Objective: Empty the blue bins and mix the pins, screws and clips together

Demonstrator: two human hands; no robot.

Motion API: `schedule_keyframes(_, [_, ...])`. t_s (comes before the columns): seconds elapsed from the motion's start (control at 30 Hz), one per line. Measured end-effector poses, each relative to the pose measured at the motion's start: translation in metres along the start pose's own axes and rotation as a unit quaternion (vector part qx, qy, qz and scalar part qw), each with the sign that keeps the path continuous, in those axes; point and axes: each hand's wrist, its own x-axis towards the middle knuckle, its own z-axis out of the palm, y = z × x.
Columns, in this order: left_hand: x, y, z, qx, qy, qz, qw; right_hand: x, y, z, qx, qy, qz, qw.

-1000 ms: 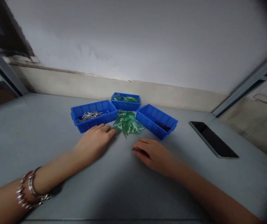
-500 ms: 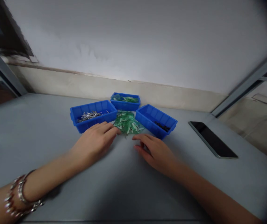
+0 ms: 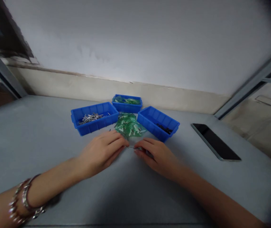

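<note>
A thin metal pin (image 3: pixel 131 147) spans the small gap between my two hands, low over the table. My left hand (image 3: pixel 104 152) pinches its left end with thumb and forefinger. Closed on the other end is my right hand (image 3: pixel 160 156); its fingertips partly cover the pin. Just beyond the fingers lies a green plastic bag (image 3: pixel 132 129) with small silvery and pale parts on it. The pin's exact kind is too small to make out.
A left blue bin (image 3: pixel 95 126) holds metal pins, and a right blue bin (image 3: pixel 149 126) holds small black parts. Behind them, a third blue bin (image 3: pixel 127 107) contains green plastic bags. A phone (image 3: pixel 216 142) lies at the right, and a wall (image 3: pixel 135 47) rises behind the table.
My left hand has moved right and nearer, away from the green bag's edge. My right fingers have closed, and the pin now shows between both hands.
</note>
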Motion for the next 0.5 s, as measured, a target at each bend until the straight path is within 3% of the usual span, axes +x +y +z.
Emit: schedule_keyframes(0.5, [-0.0014,-0.0001,0.0024,-0.009,-0.059,-0.015,0.998,-0.0009,-0.0010,0.0003,0.015,0.025,-0.024,0.999])
